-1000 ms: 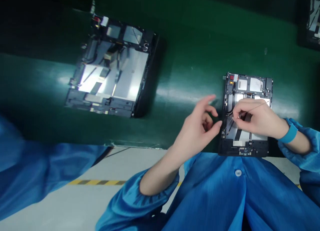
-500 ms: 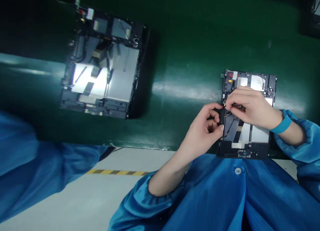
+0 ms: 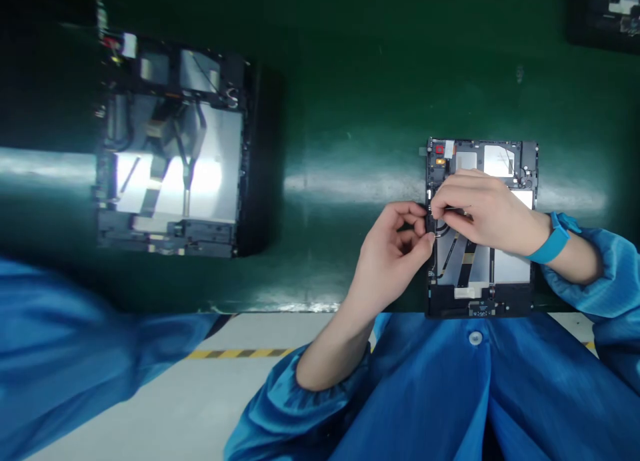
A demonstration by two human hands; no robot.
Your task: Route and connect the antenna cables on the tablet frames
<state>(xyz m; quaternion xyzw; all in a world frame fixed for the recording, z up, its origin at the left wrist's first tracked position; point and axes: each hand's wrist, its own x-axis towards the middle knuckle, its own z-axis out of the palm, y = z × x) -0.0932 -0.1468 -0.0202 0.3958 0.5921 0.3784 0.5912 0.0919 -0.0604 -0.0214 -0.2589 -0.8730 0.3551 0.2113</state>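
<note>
An opened tablet chassis [image 3: 505, 274] with silver plates, black flex cables and a small board lies on the green belt [image 3: 350, 114] just in front of me. My right hand [image 3: 480, 211] rests over its upper left part, fingers pinched on a thin wire or cable at the left edge. My left hand [image 3: 395, 254] is curled against the same left edge, fingertips pressed on the frame beside the right hand's fingers. A blue band [image 3: 550, 238] sits on my right wrist.
A second opened tablet chassis [image 3: 170, 148] lies further left on the belt. A third one [image 3: 610, 8] shows partly at the top right corner. Another person's blue sleeve [image 3: 75, 354] fills the lower left. Below the belt edge is pale floor with a yellow-black stripe [image 3: 240, 353].
My left hand closed and moved right onto the chassis edge. My right hand shifted up and left toward that edge. The view drifted, so the left chassis sits further left.
</note>
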